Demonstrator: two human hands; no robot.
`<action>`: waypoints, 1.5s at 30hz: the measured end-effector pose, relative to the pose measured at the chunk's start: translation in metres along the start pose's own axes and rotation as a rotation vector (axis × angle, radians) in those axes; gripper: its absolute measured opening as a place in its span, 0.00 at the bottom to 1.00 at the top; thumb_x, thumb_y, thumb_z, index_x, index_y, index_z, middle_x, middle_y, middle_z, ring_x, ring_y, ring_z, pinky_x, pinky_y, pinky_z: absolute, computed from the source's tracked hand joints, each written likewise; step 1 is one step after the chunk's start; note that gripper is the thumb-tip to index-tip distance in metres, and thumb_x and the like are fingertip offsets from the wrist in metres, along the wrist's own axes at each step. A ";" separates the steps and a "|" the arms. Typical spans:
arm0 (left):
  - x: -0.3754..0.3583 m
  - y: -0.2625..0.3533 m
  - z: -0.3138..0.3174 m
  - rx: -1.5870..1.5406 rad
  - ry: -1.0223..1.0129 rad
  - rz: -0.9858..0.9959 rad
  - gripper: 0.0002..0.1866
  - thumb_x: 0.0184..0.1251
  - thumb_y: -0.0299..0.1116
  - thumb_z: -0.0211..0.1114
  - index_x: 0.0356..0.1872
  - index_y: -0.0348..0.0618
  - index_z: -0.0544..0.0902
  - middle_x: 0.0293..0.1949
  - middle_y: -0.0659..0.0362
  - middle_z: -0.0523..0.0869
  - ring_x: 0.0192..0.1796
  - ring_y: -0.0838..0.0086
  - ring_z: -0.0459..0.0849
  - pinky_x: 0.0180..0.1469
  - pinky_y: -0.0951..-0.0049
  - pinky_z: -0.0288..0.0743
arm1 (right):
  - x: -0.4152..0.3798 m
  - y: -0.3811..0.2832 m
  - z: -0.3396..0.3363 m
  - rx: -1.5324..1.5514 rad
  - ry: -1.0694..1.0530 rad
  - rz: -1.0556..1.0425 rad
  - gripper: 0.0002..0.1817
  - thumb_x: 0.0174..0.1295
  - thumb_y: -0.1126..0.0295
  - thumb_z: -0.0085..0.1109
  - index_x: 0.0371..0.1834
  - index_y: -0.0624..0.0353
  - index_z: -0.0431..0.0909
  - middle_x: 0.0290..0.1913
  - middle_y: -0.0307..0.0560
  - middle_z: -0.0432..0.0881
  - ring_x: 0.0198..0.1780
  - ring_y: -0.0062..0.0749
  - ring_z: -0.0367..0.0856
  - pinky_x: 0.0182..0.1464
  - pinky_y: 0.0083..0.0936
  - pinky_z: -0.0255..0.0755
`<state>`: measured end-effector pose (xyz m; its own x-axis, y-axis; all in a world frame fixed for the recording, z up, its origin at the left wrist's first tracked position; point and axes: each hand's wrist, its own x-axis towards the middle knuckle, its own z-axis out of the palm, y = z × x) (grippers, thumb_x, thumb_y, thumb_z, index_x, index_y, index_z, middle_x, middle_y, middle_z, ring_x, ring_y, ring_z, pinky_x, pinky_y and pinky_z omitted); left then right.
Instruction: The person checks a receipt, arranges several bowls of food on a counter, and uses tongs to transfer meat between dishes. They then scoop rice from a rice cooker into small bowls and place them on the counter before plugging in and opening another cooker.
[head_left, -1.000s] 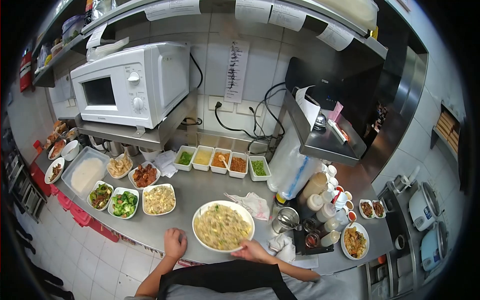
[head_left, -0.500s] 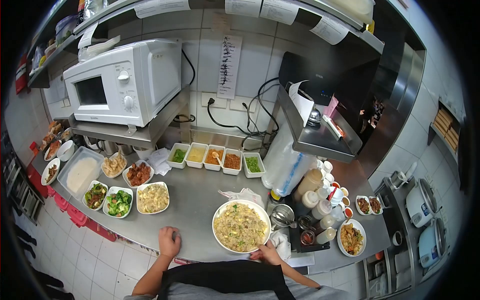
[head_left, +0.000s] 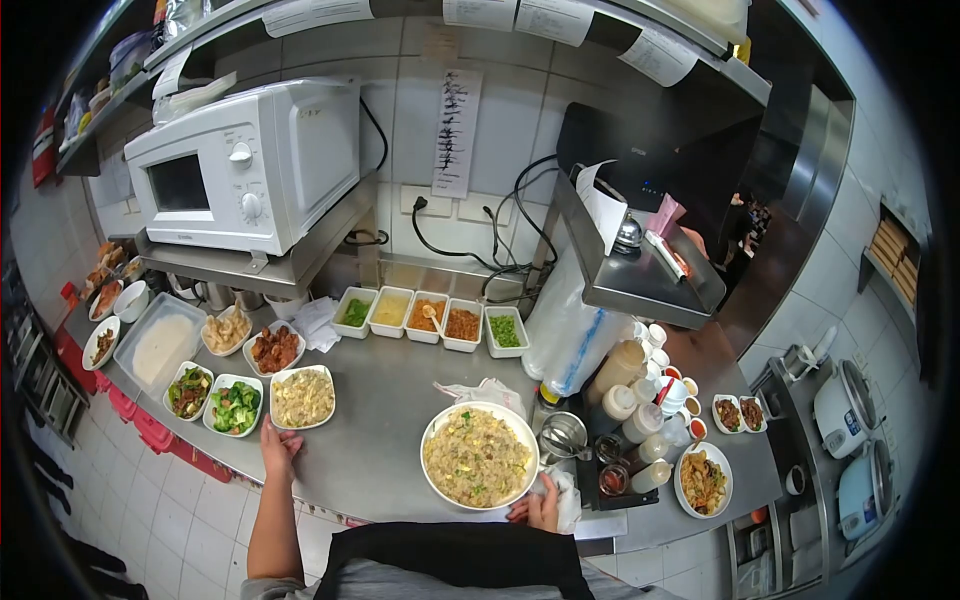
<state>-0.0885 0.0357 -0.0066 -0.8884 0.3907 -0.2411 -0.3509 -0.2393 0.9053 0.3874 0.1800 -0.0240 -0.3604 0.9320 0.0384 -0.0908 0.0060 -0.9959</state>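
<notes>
Eyeballing the big round bowl, it's on the bench near the front edge, and I'd bet it's the heavy one, since the fried rice is heaped close to the rim. The right grip is loosely curled by its lower right side, though honestly from up here I can't tell if the fingers have hold of the rim or just rest beside it. Left grip is half open with nothing closed in it, right by the near edge of the square bowl, which should be a good bit lighter. Both look stiff, and if they're ceramic they'd chip on a hard knock. Smooth sides probably get slippery with oily fingers too. For the big one I'd go two-handed, low on opposite sides, because a one-sided pinch could tip it and loose rice spills easily. The square one should be fine one-handed, thumb on the rim and fingers under the base, just mind the broccoli next door
</notes>
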 end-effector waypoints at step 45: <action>-0.019 0.029 -0.101 -0.082 0.240 -0.011 0.18 0.69 0.40 0.53 0.52 0.40 0.62 0.36 0.47 0.80 0.33 0.66 0.83 0.37 0.73 0.80 | 0.126 -0.012 0.178 0.336 -0.251 0.447 0.21 0.72 0.61 0.38 0.64 0.56 0.52 0.48 0.60 0.75 0.43 0.48 0.81 0.48 0.38 0.78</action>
<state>-0.1121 -0.0680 -0.0109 -0.9257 0.1736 -0.3362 -0.3754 -0.3112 0.8731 0.1776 0.2324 0.0079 -0.6355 0.7035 -0.3183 -0.1528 -0.5186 -0.8412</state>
